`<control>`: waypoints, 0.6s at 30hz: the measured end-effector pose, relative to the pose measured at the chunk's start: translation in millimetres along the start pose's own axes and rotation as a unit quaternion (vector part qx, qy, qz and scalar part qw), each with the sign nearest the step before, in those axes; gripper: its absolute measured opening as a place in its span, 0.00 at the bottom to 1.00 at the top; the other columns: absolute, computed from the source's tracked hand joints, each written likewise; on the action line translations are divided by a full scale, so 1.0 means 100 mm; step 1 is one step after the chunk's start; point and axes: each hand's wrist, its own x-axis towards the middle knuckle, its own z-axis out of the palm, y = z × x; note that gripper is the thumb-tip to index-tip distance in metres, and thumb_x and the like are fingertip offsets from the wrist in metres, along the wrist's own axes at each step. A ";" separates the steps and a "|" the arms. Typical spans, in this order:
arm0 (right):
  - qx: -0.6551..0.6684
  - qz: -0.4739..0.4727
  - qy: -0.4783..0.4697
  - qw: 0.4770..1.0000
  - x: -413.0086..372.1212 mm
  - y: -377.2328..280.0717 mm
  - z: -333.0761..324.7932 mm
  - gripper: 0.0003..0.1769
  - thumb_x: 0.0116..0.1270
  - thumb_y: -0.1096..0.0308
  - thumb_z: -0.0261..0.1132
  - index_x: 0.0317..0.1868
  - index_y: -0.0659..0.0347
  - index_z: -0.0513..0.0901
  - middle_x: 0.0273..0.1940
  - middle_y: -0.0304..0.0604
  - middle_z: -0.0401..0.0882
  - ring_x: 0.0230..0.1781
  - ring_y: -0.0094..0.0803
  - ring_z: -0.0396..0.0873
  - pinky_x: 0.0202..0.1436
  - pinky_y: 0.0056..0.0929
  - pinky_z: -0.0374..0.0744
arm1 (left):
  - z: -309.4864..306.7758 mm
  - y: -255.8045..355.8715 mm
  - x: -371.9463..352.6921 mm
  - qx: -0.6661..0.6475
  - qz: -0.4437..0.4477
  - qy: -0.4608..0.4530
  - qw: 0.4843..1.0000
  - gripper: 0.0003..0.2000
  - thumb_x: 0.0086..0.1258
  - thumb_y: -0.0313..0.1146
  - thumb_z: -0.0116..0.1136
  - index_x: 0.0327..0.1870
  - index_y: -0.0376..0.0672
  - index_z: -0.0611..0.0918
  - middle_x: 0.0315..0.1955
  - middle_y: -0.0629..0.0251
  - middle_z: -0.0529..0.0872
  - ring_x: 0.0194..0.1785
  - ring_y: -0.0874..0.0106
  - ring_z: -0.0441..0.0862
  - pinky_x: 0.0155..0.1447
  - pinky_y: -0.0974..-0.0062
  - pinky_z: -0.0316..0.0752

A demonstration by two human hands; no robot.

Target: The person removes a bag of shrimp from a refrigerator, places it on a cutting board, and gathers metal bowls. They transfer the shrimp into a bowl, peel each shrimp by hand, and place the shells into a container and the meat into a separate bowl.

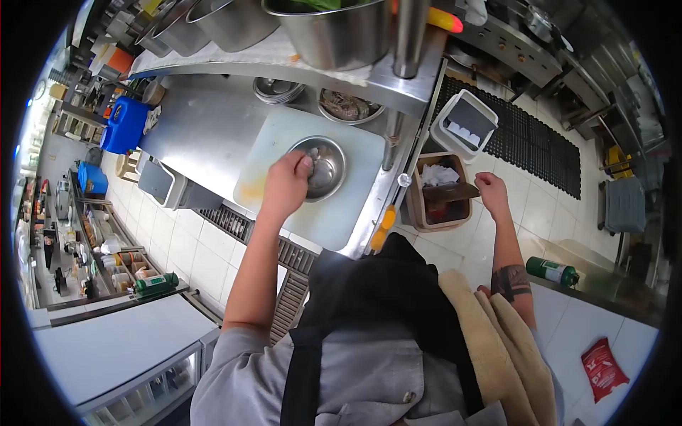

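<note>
- On a white cutting board [266, 153], a small steel bowl [328, 172] is set upright; the board is laid on a steel counter [199, 113].
- Left hand [286, 182] is held at the bowl's left side, thumb and fingertips over the opening; fingers are curled in, nearly closed. Whether anything is pinched cannot be told.
- Pale bits [313, 153] are seen in the bowl, just beside the fingertips.
- Right hand [491, 192] is held out over the floor side, well apart from the bowl; fingers are bent in, mostly closed, by the end of a flat brown piece [453, 192]. Whether it is gripped or only neared cannot be told.
- Flat brown piece is seen across the opening of a brown bin [424, 214]; crumpled white paper [438, 175] is held in the bin.
- Yellow stains are shown on the board's lower left part.
- Behind the board, stacked metal dishes [277, 90] and a wide bowl [374, 113] with brownish-grey food [344, 106] are placed.
- Above, a shelf [249, 64] is lined with white cloth and loaded with steel containers [341, 39]; green leaves [320, 3] are seen in one.
- A grey-white bin [445, 133] is placed near the brown bin, beside a black mat [550, 149].
- An orange-yellow item [383, 227] is seen at the counter's near edge, close to the black apron [376, 291].
- A tan towel [465, 305] is hung at the apron's right side.
- A red packet [604, 369] is seen at far lower right.
</note>
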 end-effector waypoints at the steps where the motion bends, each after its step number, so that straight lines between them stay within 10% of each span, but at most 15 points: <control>1: -0.001 0.005 0.003 1.000 -0.13 -0.10 0.00 0.16 0.71 0.66 0.68 0.54 0.66 0.88 0.42 0.46 0.90 0.42 0.32 0.86 0.49 0.31 0.82 | -0.09 -0.03 0.06 0.032 0.054 0.024 0.998 0.10 0.77 0.33 0.60 0.48 0.35 0.86 0.39 0.48 0.88 0.42 0.47 0.85 0.49 0.57 0.79; 15: 0.094 0.040 0.135 0.986 -1.77 -1.83 0.38 0.13 0.76 0.67 0.69 0.54 0.65 0.88 0.43 0.43 0.90 0.43 0.26 0.84 0.51 0.27 0.81 | 0.68 -0.38 1.79 0.211 0.218 -0.087 0.949 0.12 0.67 0.31 0.62 0.50 0.41 0.88 0.54 0.53 0.86 0.60 0.54 0.83 0.60 0.54 0.80; 18: 0.092 0.071 0.150 0.982 -2.16 -2.14 0.44 0.12 0.76 0.69 0.69 0.54 0.66 0.88 0.42 0.40 0.89 0.43 0.23 0.83 0.51 0.25 0.80 | 0.94 -0.39 1.99 0.244 0.296 0.026 0.923 0.17 0.65 0.32 0.63 0.56 0.45 0.87 0.54 0.56 0.86 0.60 0.54 0.83 0.62 0.57 0.80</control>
